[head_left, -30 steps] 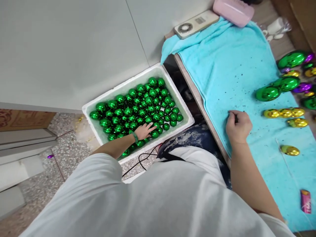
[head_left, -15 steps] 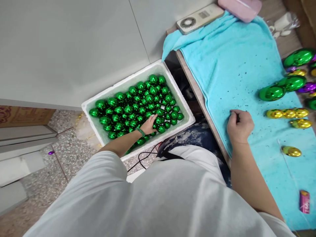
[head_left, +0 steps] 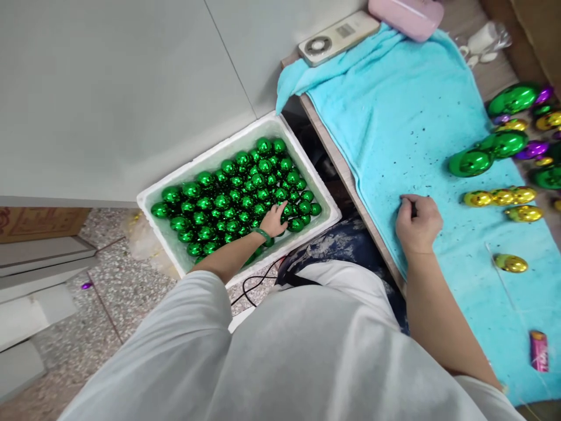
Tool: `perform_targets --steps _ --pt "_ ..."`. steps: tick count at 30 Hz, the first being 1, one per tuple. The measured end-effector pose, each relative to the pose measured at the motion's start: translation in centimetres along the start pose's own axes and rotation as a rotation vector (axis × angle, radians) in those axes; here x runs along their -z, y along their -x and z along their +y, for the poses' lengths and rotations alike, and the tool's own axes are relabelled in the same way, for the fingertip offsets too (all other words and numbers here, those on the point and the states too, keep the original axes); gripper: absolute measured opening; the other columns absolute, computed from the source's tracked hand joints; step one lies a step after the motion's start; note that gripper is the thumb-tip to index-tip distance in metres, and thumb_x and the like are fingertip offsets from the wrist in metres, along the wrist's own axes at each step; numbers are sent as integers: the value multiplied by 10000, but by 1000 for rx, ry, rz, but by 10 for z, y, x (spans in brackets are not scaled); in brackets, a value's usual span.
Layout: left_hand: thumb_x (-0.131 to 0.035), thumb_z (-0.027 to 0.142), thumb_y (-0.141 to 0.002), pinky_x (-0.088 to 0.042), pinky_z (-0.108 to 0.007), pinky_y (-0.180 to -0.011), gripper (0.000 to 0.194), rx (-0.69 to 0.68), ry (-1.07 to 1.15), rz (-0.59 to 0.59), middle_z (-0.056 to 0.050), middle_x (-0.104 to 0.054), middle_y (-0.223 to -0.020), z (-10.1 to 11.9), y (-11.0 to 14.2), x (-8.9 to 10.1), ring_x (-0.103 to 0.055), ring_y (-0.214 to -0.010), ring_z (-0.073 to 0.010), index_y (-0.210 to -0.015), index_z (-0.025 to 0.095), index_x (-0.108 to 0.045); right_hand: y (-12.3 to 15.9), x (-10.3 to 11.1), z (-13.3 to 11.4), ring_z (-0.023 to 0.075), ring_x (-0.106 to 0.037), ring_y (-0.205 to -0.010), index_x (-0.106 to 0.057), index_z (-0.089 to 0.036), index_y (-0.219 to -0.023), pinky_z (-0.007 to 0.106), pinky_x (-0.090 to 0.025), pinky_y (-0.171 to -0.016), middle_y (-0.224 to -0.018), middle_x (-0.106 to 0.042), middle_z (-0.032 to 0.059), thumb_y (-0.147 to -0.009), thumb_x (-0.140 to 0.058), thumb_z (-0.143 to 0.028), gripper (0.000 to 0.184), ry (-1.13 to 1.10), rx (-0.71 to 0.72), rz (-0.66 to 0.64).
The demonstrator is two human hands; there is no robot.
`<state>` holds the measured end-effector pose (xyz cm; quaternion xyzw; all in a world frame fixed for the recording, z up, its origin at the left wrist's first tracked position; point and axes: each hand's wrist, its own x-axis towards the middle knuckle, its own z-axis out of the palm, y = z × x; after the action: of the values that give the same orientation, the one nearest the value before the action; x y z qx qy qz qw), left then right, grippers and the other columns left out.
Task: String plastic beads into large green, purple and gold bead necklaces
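Note:
My left hand (head_left: 273, 221), with a green band on the wrist, reaches down into a white foam box (head_left: 328, 217). Its fingers are apart among shiny green ball ornaments (head_left: 222, 202), touching some near the box's front right side; no ball is plainly gripped. On the turquoise towel (head_left: 385, 128) rests my right hand (head_left: 419, 225), curled closed. A dark gap shows between thumb and forefinger, and what the fist holds, if anything, is hidden. To its right lie a row of joined gold balls (head_left: 502, 196) and a single gold ornament (head_left: 511, 263).
Larger green ornaments (head_left: 471, 162) lie at the towel's right edge. A beige device with a round dial (head_left: 337, 38) and a pink case (head_left: 407, 16) sit at the far edge. A pink-wrapped roll (head_left: 539, 351) lies lower right. Black cables (head_left: 249, 286) run below the box.
My left hand has shifted slightly right among the green balls, and a few balls by its fingers have moved. My right hand stays curled on the towel. The whole view has shifted a little.

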<state>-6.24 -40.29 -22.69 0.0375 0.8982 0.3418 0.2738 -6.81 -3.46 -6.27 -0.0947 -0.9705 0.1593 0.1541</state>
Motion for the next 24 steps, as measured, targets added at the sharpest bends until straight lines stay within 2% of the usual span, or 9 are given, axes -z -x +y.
perform_targets --steps 3,6,8,10,15,17,20,24 --pt "-645 350 -808 -384 -524 -1052 741 92 59 66 -204 -405 -1359 10 -12 -7 -498 -1228 -406 -1468 162 -365 1 2 0 232 -610 -834 -678 -150 -931 358 -476 -770 -852 -661 117 -887 -438 -300 286 9 3 -4" --pt "-706 347 -762 -376 -504 -1071 738 143 177 90 -177 -428 -1358 13 -16 -9 -492 -1243 -395 -1426 194 -424 6 3 -12 234 -608 -849 -662 -153 -960 353 -478 -773 -858 -656 123 -897 -423 -283 279 2 73 -41" --pt "-736 343 -734 -361 -488 -1093 747 169 289 102 -161 -439 -1376 11 -14 -10 -481 -1261 -368 -1405 205 -437 11 1 -33 232 -608 -875 -654 -168 -1001 343 -477 -774 -882 -660 121 -898 -420 -256 271 -31 168 -154" --pt "-742 367 -727 -362 -472 -1099 746 206 426 111 -146 -473 -1368 10 -12 -13 -485 -1260 -330 -1386 205 -434 14 -4 -62 233 -608 -892 -655 -184 -1035 334 -471 -768 -909 -672 117 -908 -414 -244 279 -64 277 -322" --pt "-707 474 -740 -454 -398 -1013 668 295 831 51 -111 -612 -1233 12 -13 -27 -577 -1152 -248 -1298 193 -471 3 -33 -131 253 -603 -993 -652 -178 -1090 345 -444 -855 -1004 -684 128 -965 -361 -250 324 -102 488 -687" --pt "-703 497 -737 -480 -385 -975 632 319 982 11 -95 -642 -1193 16 -15 -30 -605 -1109 -236 -1258 201 -502 0 -51 -146 258 -601 -1049 -636 -165 -1121 348 -436 -900 -1082 -668 139 -972 -362 -245 322 -91 481 -880" --pt "-738 521 -701 -508 -388 -919 619 372 1170 -41 -83 -674 -1109 24 -18 -33 -641 -1023 -236 -1200 211 -543 6 -82 -150 273 -621 -1051 -614 -143 -1171 355 -453 -887 -1177 -633 165 -945 -436 -237 303 5 354 -1124" --pt "-799 503 -639 -530 -384 -865 583 454 1353 -106 -65 -693 -1037 36 -22 -37 -661 -964 -240 -1114 232 -595 23 -114 -141 293 -622 -1080 -550 -132 -1272 369 -474 -880 -1231 -597 185 -914 -527 -302 397 65 277 -1223"
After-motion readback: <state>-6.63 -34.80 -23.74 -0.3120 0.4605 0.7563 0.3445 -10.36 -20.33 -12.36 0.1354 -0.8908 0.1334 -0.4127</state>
